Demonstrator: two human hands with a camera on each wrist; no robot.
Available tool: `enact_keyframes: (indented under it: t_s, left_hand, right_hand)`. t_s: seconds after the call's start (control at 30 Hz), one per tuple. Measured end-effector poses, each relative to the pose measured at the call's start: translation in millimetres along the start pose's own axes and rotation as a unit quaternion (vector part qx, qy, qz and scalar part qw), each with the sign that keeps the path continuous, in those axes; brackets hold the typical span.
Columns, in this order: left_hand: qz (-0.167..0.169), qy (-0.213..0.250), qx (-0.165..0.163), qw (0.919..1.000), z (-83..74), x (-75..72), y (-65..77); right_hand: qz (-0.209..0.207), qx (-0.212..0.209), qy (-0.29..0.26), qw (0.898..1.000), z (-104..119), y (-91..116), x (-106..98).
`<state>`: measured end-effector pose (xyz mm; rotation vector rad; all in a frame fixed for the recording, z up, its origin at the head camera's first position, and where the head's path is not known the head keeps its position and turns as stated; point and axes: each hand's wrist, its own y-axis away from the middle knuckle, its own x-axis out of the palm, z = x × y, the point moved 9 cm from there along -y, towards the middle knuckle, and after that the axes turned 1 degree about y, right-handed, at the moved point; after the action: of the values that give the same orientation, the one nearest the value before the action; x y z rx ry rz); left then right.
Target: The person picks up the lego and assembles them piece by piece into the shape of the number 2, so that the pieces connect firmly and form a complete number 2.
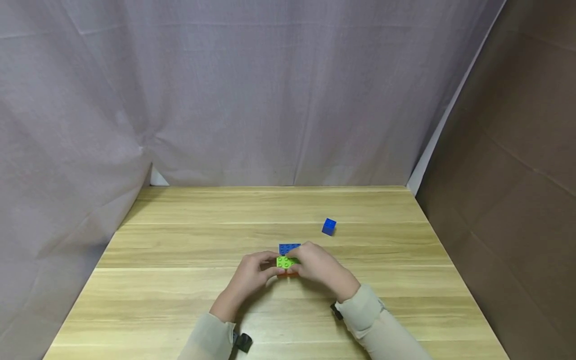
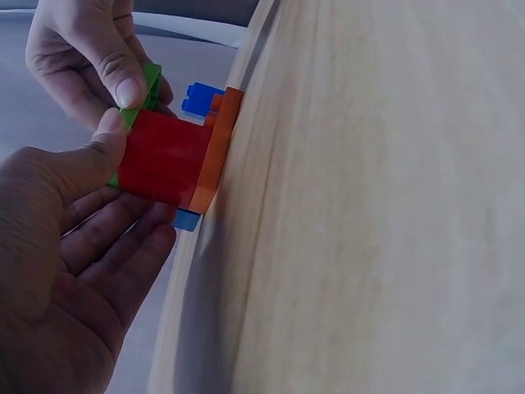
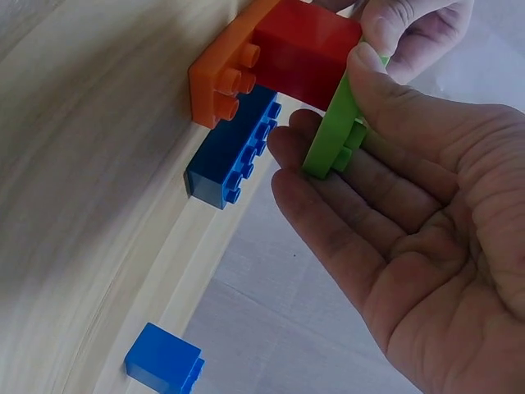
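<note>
From the head, only the green brick's (image 1: pixel 283 263) studded top and a sliver below it show; the wrist views reveal the red brick (image 2: pixel 166 156) beneath it, standing on an orange brick (image 2: pixel 216 156) flat on the table (image 1: pixel 135 300). The left hand's (image 1: pixel 252 273) thumb and fingers pinch the green brick's left end, the thumb across its join with the red; the right hand's (image 1: pixel 320 265) are clamped on its right end, which overhangs the red. Green is thin, red a plain tall block. A long blue brick (image 1: pixel 288 248) lies just beyond, a small blue brick (image 1: pixel 329 227) farther right. The table is pale wood; grey cloth (image 1: pixel 225 100) hangs at the far side, brown cloth (image 1: pixel 508 175) at right.
</note>
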<state>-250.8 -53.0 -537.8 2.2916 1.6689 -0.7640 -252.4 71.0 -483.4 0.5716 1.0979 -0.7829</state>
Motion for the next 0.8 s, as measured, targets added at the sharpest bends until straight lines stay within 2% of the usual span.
enact_keyframes:
  t_s: [0.43, 0.8]
  left_hand:
    - [-0.01, 0.005, 0.001, 0.9999, 0.1, -0.5, 1.7]
    - [-0.013, 0.001, 0.0, 0.9999, 0.4, -1.1, 2.6]
  right_hand:
    - [-0.007, -0.003, 0.019, 1.0, 1.9, 0.8, 0.7]
    - [-0.013, 0.004, 0.01, 1.0, 0.3, 1.9, 1.7]
